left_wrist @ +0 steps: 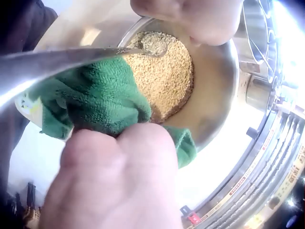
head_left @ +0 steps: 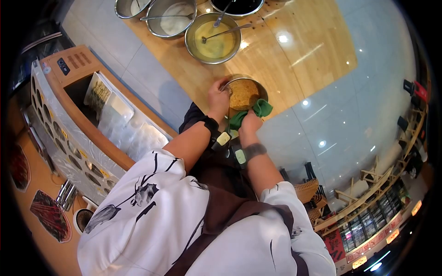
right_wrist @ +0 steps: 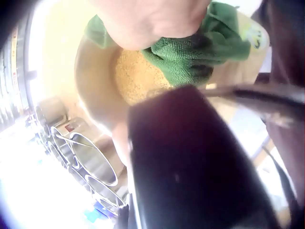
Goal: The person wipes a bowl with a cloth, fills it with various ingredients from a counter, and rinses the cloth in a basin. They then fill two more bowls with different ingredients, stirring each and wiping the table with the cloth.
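Observation:
A metal bowl (head_left: 263,87) stands at the near edge of the wooden table, part filled with golden-brown crumbs (head_left: 244,95) that look like crushed nuts. My left hand (head_left: 218,97) grips the bowl's left rim. On the near right side, my right hand (head_left: 250,122) holds a bunched green cloth (head_left: 262,108) against the rim. A metal spoon (left_wrist: 95,53) rests with its head in the crumbs, and its handle sticks out over the rim toward my body. In the right wrist view a dark wrist-worn device (right_wrist: 190,162) hides much of the left hand.
Beyond the bowl stands a larger bowl of yellow liquid (head_left: 214,39) with a ladle. Bowls of white contents (head_left: 177,18) and dark contents (head_left: 237,5) stand farther back. To the left is a wood-trimmed cabinet (head_left: 92,87) with an open top and plastic trays inside.

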Tool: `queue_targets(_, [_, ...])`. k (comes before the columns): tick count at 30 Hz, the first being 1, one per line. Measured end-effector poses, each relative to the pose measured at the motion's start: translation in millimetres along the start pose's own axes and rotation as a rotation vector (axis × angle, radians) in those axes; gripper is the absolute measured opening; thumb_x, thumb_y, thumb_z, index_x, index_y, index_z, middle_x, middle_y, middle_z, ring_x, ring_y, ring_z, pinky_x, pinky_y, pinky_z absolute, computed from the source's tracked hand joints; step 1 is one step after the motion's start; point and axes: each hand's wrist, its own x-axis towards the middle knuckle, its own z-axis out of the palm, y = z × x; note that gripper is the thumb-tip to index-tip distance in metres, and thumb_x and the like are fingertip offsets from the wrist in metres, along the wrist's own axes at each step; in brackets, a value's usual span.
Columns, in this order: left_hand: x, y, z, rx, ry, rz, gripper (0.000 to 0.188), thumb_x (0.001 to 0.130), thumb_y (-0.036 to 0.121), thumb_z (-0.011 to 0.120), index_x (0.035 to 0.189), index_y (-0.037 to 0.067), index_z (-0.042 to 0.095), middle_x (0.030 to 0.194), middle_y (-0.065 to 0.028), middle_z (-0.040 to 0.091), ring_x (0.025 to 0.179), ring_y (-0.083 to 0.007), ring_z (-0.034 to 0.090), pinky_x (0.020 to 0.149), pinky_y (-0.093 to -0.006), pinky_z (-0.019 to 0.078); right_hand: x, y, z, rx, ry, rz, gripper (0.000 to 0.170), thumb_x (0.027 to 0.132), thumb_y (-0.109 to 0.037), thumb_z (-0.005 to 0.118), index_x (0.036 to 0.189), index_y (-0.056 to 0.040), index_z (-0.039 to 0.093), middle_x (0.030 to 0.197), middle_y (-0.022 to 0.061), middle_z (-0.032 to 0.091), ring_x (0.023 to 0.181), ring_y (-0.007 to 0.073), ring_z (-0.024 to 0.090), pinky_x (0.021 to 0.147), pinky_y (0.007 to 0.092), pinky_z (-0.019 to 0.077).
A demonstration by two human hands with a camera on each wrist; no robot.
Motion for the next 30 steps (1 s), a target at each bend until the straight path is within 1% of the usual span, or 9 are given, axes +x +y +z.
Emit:
queue_targets(2, [-3.8, 3.3, -3.7, 0.125, -0.024, 0.061, 0.036, 0.074, -0.006, 0.051, 0.109, 0.0, 0.057, 0.1, -0.0144, 0.063, 0.094, -0.0222, 0.06, 0.082, -0.0284, 0.0453, 16.0, -3.1, -9.4, -0.369, -0.106, -0.413, 0.021, 0.073, -0.011, 0.058, 0.078, 0.0088, 0.062, 0.073, 0.0216, 0.063, 0.071, 0.0315, 0.062, 0.064, 0.0401, 0.045])
queue_targets(4, [-0.5, 14.4, -3.3, 0.246, -0.047, 0.126, 0.035, 0.074, -0.005, 0.05, 0.108, 0.0, 0.058, 0.099, -0.0156, 0.063, 0.094, -0.025, 0.06, 0.082, -0.0307, 0.0459, 23.2, -37.5, -16.4, -0.583, -0.21, -0.497, 0.022, 0.073, -0.013, 0.056, 0.082, 0.0058, 0.062, 0.078, 0.0243, 0.062, 0.076, 0.0355, 0.061, 0.067, 0.0419, 0.0455])
queue_targets(8, [37.6, 41.1, 9.3, 0.684, -0.456, 0.466, 0.031, 0.072, 0.001, 0.055, 0.103, 0.001, 0.06, 0.097, -0.0175, 0.062, 0.091, -0.0329, 0.059, 0.079, -0.0362, 0.0469, 38.4, -98.1, -3.2, -1.123, -0.474, -0.736, 0.022, 0.072, -0.014, 0.056, 0.089, -0.0011, 0.063, 0.087, 0.0259, 0.061, 0.083, 0.0401, 0.059, 0.072, 0.046, 0.0462])
queue_targets(9, [47.1, 49.7, 16.6, 0.757, -0.648, 0.608, 0.031, 0.072, 0.004, 0.058, 0.103, 0.002, 0.061, 0.096, -0.0176, 0.062, 0.09, -0.0338, 0.059, 0.079, -0.0359, 0.047, 40.3, -105.5, 0.8, -1.119, -0.477, -0.735, 0.022, 0.072, -0.014, 0.056, 0.089, -0.0011, 0.063, 0.087, 0.0259, 0.061, 0.083, 0.0401, 0.059, 0.072, 0.046, 0.0462])
queue_targets(13, [58.6, 64.5, 36.4, 0.96, -0.837, 0.498, 0.031, 0.072, 0.004, 0.058, 0.103, 0.004, 0.062, 0.094, -0.0167, 0.063, 0.089, -0.0346, 0.058, 0.076, -0.0367, 0.0474, 53.9, -113.9, 10.5, -1.095, -0.562, -0.918, 0.025, 0.073, -0.016, 0.055, 0.093, -0.0014, 0.062, 0.084, 0.0235, 0.062, 0.082, 0.0398, 0.059, 0.072, 0.0463, 0.0469])
queue_targets(22, [36.2, 45.6, 23.8, 0.584, -0.487, 0.348, 0.023, 0.077, 0.005, 0.059, 0.1, 0.003, 0.064, 0.094, -0.0153, 0.065, 0.086, -0.0259, 0.063, 0.075, -0.0309, 0.0481, 39.5, -63.7, -15.3, -0.838, -0.319, -0.696, 0.025, 0.075, -0.018, 0.054, 0.087, 0.0026, 0.061, 0.077, 0.0273, 0.06, 0.078, 0.043, 0.058, 0.07, 0.0477, 0.0454])
queue_targets(26, [17.3, 23.1, 18.1, 0.357, -0.204, 0.139, 0.027, 0.078, 0.002, 0.055, 0.103, -0.001, 0.061, 0.096, -0.0152, 0.065, 0.088, -0.0226, 0.062, 0.078, -0.0292, 0.0468, 34.4, -31.0, -20.4, -0.676, -0.264, -0.582, 0.027, 0.078, -0.02, 0.053, 0.08, 0.0057, 0.061, 0.074, 0.0273, 0.06, 0.075, 0.0441, 0.058, 0.066, 0.0458, 0.0441])
queue_targets(29, [10.1, 2.1, 18.5, 0.209, -0.038, 0.104, 0.031, 0.077, 0.002, 0.053, 0.107, -0.002, 0.059, 0.099, -0.0163, 0.064, 0.092, -0.0243, 0.061, 0.081, -0.0302, 0.0459, 23.8, -13.0, -10.0, -0.271, -0.135, -0.211, 0.022, 0.075, -0.013, 0.059, 0.076, 0.0091, 0.06, 0.072, 0.018, 0.062, 0.068, 0.0259, 0.059, 0.065, 0.0376, 0.0443])
queue_targets(30, [7.5, -4.2, 18.4, 0.146, 0.031, 0.077, 0.032, 0.078, 0.001, 0.052, 0.109, -0.002, 0.058, 0.1, -0.0157, 0.064, 0.093, -0.0237, 0.061, 0.082, -0.03, 0.0453, 13.8, -14.8, -6.6, -0.27, -0.135, -0.21, 0.022, 0.075, -0.013, 0.059, 0.076, 0.0091, 0.06, 0.072, 0.018, 0.062, 0.068, 0.0259, 0.059, 0.065, 0.0376, 0.0443])
